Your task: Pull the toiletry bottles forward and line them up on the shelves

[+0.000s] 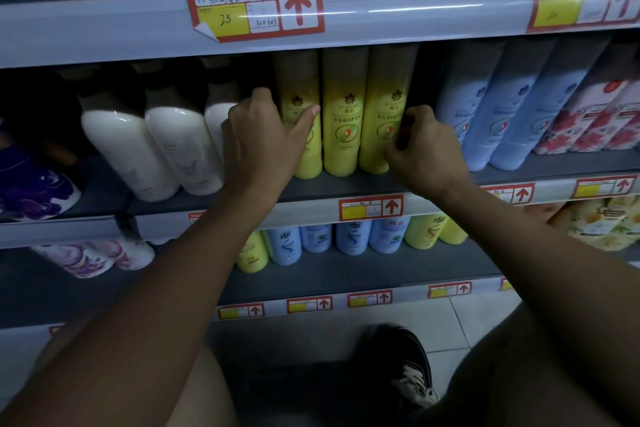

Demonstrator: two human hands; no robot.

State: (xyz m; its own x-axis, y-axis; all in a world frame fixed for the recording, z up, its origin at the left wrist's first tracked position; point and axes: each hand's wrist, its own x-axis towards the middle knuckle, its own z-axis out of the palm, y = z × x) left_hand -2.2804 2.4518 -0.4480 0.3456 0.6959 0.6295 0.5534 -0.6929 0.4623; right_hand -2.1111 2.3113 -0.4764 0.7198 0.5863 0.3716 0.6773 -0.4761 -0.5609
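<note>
**Both Hands Close on 3 Yellow Bottles**

At mid-frame on the middle shelf (346, 184), we see 3 upright yellow bottles (344, 114) bracketed: our left hand (263, 135) grasps the leftmost, our right hand (422, 146) curls against the rightmost. Both sit equally near; the pull runs toward us.

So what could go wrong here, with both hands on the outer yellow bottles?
The left hand grips the left yellow bottle and the right hand the right yellow bottle. The loose middle yellow bottle could tip if they move unevenly. The left hand's knuckles sit against a white bottle and might nudge it.
</note>
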